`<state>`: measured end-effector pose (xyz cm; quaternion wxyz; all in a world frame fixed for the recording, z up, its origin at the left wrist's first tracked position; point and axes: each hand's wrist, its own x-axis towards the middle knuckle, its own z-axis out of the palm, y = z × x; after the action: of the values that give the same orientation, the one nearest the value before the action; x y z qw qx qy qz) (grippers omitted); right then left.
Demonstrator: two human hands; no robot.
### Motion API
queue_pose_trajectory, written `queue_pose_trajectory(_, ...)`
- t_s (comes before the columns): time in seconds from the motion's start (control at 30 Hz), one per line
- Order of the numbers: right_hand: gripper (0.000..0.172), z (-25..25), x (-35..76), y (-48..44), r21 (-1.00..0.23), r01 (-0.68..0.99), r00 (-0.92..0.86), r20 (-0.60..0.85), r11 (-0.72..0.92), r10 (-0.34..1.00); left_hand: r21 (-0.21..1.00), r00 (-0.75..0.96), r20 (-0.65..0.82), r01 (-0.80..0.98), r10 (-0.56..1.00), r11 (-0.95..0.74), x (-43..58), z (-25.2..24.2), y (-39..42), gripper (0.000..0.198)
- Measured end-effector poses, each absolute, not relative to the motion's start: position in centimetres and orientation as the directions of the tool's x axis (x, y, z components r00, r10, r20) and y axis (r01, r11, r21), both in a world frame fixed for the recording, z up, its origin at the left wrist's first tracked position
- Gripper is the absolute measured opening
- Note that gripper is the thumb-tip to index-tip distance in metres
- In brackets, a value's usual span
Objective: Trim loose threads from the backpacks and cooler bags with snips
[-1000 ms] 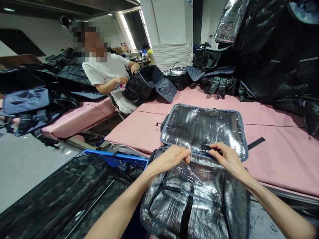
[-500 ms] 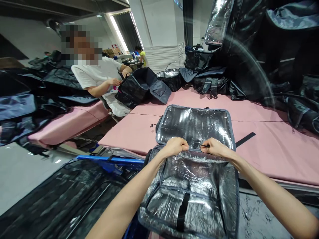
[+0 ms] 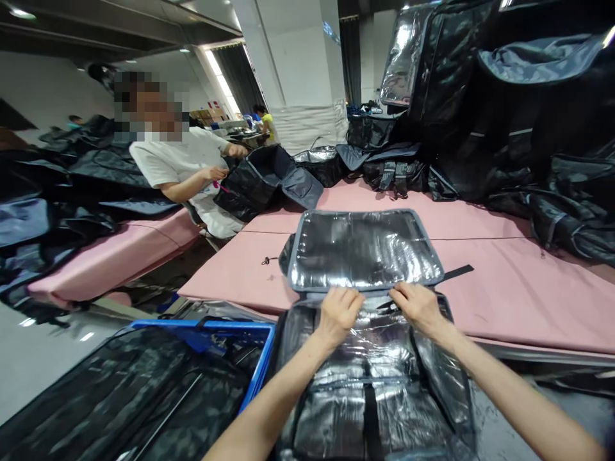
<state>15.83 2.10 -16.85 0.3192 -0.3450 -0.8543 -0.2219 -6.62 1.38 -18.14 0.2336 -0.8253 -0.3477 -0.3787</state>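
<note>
bag [image 3: 331, 413] open; hands [image 3: 340, 312] at lid seam [image 3: 377, 295], right [image 3: 420, 308] holding black tool [image 3: 386, 306]

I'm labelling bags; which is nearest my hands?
The silver-lined bag in front, lid folded back over the pink table; only it has your left hand and right hand at it.

Dark tool [image 3: 387, 307] lowered, now below lid [image 3: 362, 250]

Blue crate [image 3: 262, 365] at left; white-shirted co-worker [image 3: 177, 157] beside open black bag [image 3: 245, 189]; pale column [image 3: 291, 57] behind.
</note>
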Motion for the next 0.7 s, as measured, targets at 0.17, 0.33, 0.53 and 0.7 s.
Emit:
queue_pose_trajectory(0.17, 0.022, -20.7, 13.6, -2.5, -0.594, 0.572, -0.174, 0.586, 0.566, 0.791, -0.097, 0.509, 0.752, 0.714, 0.42, -0.693, -7.2, -21.1, -0.6, 0.015)
queue_pose_trajectory(0.33, 0.034, -21.1, 9.7, -3.7, -0.991, 0.112, 0.129, -0.052, -0.067, 0.99, -0.041, 0.473, 0.767, 0.711, 0.434, -0.702, -7.8, -21.1, -1.4, 0.017)
queue_pose_trajectory(0.53, 0.04, -21.4, 8.7, -2.4, -0.983, -0.04, 0.226, -0.182, -0.178, 0.957, -0.059, 0.488, 0.751, 0.721, 0.445, -0.69, -7.4, -20.8, -1.6, 0.014)
queue_pose_trajectory(0.7, 0.037, -21.7, 8.8, -2.6, -0.987, -0.041, 0.246, -0.164, -0.158, 0.955, -0.011, 0.509, 0.599, 0.777, 0.618, -0.629, -6.4, -18.6, -1.2, 0.01)
